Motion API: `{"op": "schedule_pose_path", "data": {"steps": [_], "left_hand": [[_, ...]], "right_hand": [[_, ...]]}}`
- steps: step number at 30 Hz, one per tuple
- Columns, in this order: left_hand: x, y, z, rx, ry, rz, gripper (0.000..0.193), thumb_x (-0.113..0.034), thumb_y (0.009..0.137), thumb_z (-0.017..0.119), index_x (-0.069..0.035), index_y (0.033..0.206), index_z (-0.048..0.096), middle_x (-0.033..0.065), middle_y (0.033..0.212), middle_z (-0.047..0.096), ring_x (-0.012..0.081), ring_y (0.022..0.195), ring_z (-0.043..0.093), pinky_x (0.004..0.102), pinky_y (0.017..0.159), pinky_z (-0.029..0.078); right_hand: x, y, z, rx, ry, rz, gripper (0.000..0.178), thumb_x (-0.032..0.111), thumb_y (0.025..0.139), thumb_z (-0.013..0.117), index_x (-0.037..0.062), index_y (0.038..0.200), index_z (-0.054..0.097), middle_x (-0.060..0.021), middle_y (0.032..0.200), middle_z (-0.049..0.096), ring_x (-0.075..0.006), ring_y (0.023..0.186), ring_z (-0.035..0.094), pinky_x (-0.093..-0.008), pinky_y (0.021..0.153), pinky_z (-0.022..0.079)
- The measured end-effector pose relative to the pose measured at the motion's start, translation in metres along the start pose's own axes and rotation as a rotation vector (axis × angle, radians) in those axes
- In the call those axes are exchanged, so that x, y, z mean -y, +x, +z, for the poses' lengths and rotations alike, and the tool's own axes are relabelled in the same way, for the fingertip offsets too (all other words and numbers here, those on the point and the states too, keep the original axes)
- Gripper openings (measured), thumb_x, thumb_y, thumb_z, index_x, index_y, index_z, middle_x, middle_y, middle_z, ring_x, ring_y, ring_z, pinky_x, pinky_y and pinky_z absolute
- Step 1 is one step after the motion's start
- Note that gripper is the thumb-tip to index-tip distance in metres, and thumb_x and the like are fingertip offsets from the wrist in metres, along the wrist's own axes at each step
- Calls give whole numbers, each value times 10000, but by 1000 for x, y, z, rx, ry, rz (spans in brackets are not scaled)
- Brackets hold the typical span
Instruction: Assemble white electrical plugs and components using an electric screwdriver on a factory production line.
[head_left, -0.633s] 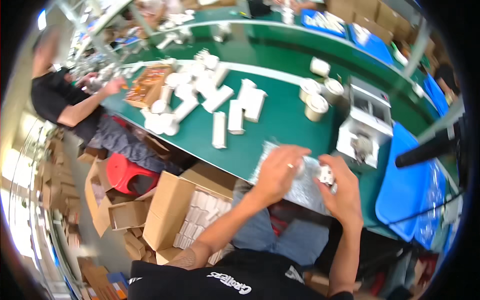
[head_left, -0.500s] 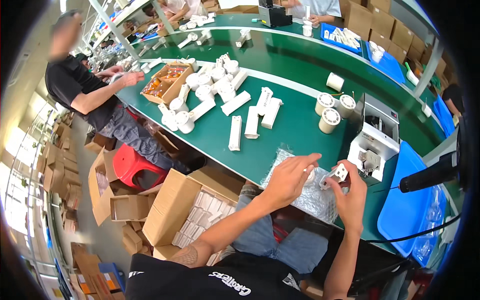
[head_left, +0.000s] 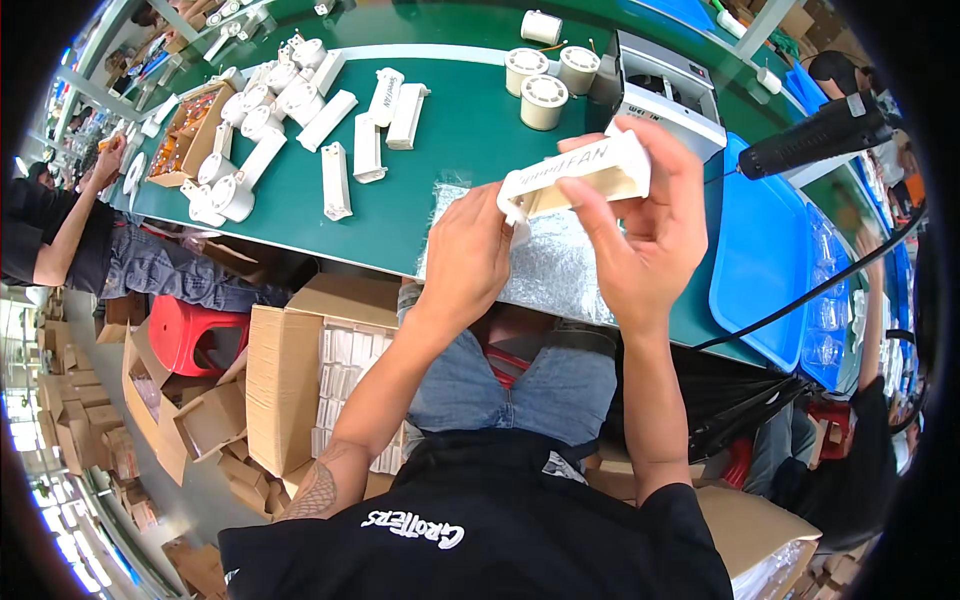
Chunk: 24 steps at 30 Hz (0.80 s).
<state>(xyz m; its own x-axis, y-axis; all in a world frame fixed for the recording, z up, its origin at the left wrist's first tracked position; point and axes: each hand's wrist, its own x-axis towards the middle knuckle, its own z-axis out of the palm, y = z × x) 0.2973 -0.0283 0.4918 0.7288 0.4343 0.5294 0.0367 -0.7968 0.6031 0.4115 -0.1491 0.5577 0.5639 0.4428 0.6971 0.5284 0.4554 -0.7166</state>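
Observation:
A white, hollow, box-shaped plastic housing (head_left: 575, 172), open along one side and lettered on a long face, is held up over the table's front edge. My right hand (head_left: 655, 225) grips its right end, with the thumb on the lower edge and the fingers behind. At the other end, my left hand (head_left: 465, 250) has its fingers closed around the narrow tip, partly hiding it. Beneath both hands lies silvery bubble wrap (head_left: 550, 268). Similar white housings (head_left: 336, 182) rest on the green table (head_left: 290, 215), to the left.
White cylindrical parts (head_left: 543, 103) stand beyond my hands, beside a grey machine (head_left: 665, 90). A black electric screwdriver (head_left: 815, 137) hangs above a blue tray (head_left: 755, 265) at the right. An open carton (head_left: 280, 390) of white pieces sits below left. A co-worker (head_left: 75, 215) is at far left.
The view has swung right and downward. My right hand has raised and turned the housing, so its lettered long face shows. My left hand has closed on its other end.

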Motion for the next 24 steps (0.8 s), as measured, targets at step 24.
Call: {"op": "schedule_pose_path", "data": {"steps": [24], "left_hand": [[40,-18,-27,192,-670,-155,732,-59,748,924,-132,1430,667,102,1377,587,266,1276,592,390,1064,519]], "right_hand": [[-22,-19,1,366,-499,-290,592,62,790,932,0,1316,670,-146,1200,776,-232,957,788,-318,820,638]]}}
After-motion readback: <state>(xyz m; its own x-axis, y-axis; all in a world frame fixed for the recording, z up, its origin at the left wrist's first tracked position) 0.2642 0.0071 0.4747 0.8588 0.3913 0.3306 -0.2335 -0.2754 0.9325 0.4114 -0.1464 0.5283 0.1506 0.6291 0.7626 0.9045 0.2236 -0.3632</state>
